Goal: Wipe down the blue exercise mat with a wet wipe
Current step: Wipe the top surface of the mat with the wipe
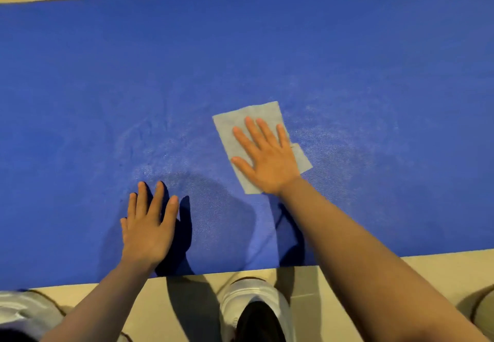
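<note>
Fingers (156, 202) of the left hand (147, 230) lie straight and close together, palm down on the blue exercise mat (267, 47), near the mat's near edge and holding nothing. To the right of that hand and farther in from the mat's near edge, the right hand (263, 160) presses flat on the wet wipe (254, 117); its fingers are straight and slightly spread, the thumb out to the left. That wipe is a pale, roughly rectangular sheet lying flat on the mat, about midway between the mat's near and far edges, with its corners showing beyond the palm. Faint lighter smears mark the mat around the wipe and toward the left hand. This mat stretches across the whole view on a beige tiled floor (441, 269). Beside the mat's near edge a white shoe (251, 296) stands on the floor, between the two forearms.
</note>
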